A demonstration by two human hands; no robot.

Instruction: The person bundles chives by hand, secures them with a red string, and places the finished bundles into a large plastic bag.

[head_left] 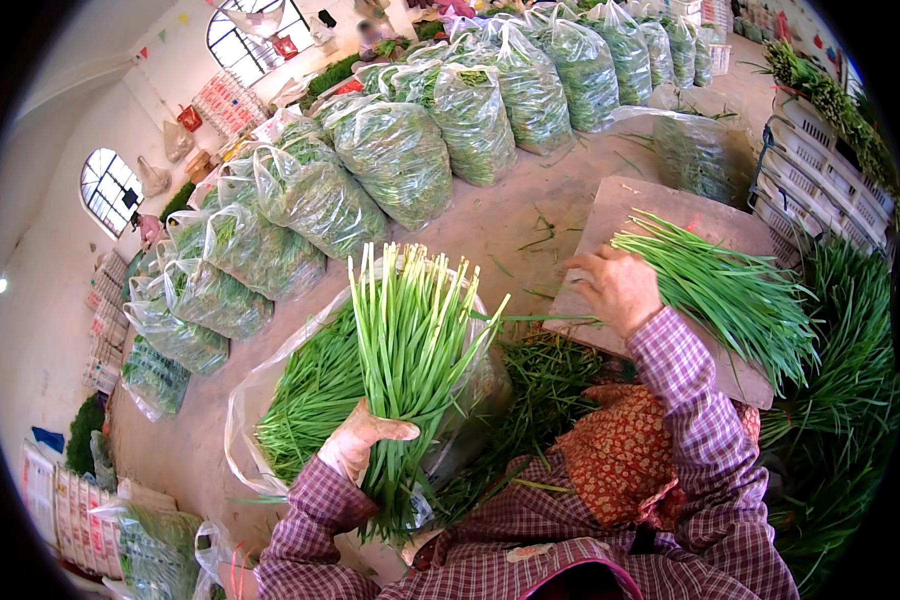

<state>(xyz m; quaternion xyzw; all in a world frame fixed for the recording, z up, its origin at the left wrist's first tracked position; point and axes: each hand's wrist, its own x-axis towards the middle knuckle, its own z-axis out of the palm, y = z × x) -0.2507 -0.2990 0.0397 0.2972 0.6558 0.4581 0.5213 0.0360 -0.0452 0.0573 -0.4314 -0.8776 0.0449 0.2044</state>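
Observation:
A thick bunch of garlic chives [412, 352] stands upright in my left hand [360, 442], pale cut ends up and leaves hanging below. My thumb crosses its front. Just behind it, an open clear plastic bag [244, 427] holds more green chives [319, 397]. Over the board [607, 217] on my right is my right hand [622, 289], its fingers bent; whether a thin stalk is between them is unclear. Beside that hand a loose pile of chives [720, 292] lies across the board. A single long leaf [544, 318] stretches below my fingers.
Filled clear bags of greens [397, 161] stand in a curved row ahead. Stacked white plastic crates [817, 172] rise at right, above a heap of long chives [847, 322]. Leaf scraps [555, 367] cover the floor by my lap. More bags [157, 547] sit at lower left.

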